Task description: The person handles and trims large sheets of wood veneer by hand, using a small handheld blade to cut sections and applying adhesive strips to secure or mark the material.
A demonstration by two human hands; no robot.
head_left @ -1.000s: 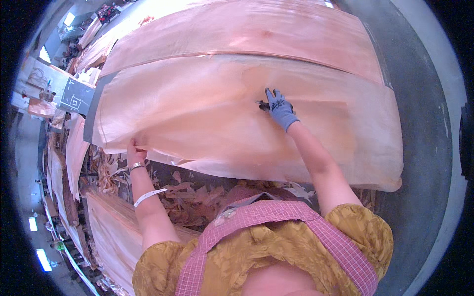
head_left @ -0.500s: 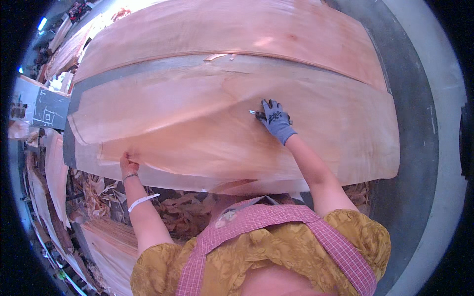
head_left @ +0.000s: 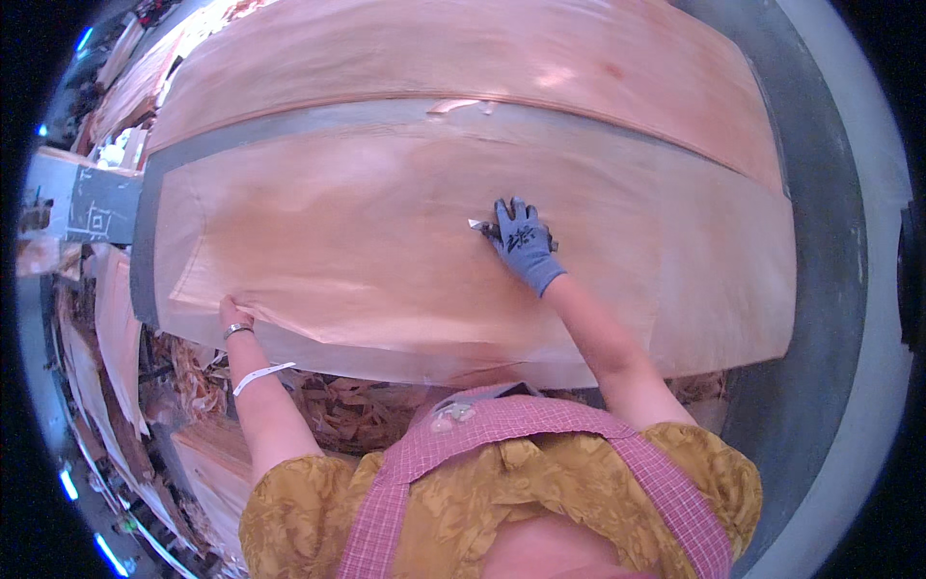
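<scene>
A thin, pale orange-brown wood veneer sheet (head_left: 367, 236) lies over another sheet on the table in front of me. My bare left hand (head_left: 234, 314) pinches its near left edge, which lifts and creases slightly at the fingers. Over the middle of the veneer rests my right hand (head_left: 525, 247), in a blue-grey glove with dark fingertips. It holds a utility knife (head_left: 476, 225) under the palm; the blade sticks out to the left past the thumb, and most of the handle is hidden.
Beyond a strip of grey tabletop (head_left: 183, 159) lies a stack of veneer sheets (head_left: 463, 53). A small torn scrap (head_left: 453, 105) sits at its near edge. Veneer shavings (head_left: 338, 410) heap below the table's near side. More sheets (head_left: 118, 328) stand at the left.
My left hand has moved slightly left with the veneer edge. The sheet's long diagonal fold has flattened out, and its left end has shifted. My gloved right hand has slid a little left.
</scene>
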